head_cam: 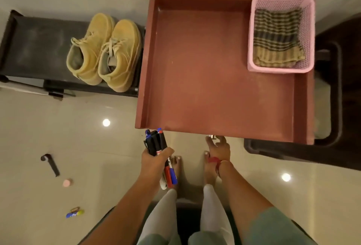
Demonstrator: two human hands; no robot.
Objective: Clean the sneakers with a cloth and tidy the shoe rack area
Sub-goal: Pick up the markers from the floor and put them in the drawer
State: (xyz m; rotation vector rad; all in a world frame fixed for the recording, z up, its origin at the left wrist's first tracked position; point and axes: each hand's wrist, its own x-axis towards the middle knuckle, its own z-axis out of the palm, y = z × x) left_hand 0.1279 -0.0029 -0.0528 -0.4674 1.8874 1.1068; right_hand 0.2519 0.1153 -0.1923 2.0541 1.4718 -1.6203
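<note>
While I stand barefoot on the glossy floor (58, 127) and look straight down, my left hand (154, 158) is closed around a bundle of markers (156, 143), their black barrels and red and blue caps sticking out above and below my fist. My right hand (218, 146) reaches to the near edge of the open reddish-brown drawer (195, 72), fingertips curled at a small metal knob (212, 136) on its front; I cannot tell whether they actually grip it or only touch it. A red thread (214, 161) is tied round that wrist.

The drawer is pulled out in front of me. In its far right corner sits a pink mesh basket (310, 35), and inside the basket lies a folded striped cloth (277, 39), dark and tan.

The pair of tan sneakers (105, 53) stands side by side on the dark shoe rack (35, 47) to the left of the drawer, heels toward me, laces tied, the right shoe just beside the drawer's left wall.

On the floor to my left, well apart from each other, lie a black handle-like piece (51, 164), a small pink round thing (67, 182), and a blue and yellow tube (75, 213). A dark chair (340, 108) stands to the right of the drawer.
</note>
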